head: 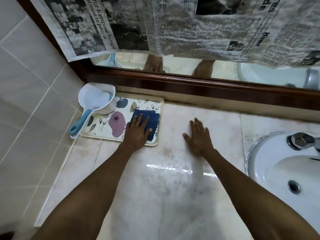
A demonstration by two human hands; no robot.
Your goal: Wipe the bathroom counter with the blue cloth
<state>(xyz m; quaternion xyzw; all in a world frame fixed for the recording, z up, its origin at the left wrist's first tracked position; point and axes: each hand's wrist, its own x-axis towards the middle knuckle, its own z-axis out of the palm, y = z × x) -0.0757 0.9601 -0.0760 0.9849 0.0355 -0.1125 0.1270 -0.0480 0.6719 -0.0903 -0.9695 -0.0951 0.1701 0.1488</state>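
A dark blue cloth (152,120) lies folded on a flower-patterned tray (103,125) at the back left of the pale marble counter (155,187). My left hand (137,131) rests flat on the cloth's near left part with fingers spread, pressing on it rather than gripping. My right hand (198,135) lies flat and open on the bare counter to the right of the tray, holding nothing. The counter's middle shows a wet sheen and faint grey smudges.
A white water scoop with a blue handle (94,104) sits partly on the tray's left end by the tiled wall. A white basin (270,163) with a chrome tap (301,140) lies at right. A wood-framed mirror (190,87), hung with newspaper (190,23), runs along the back.
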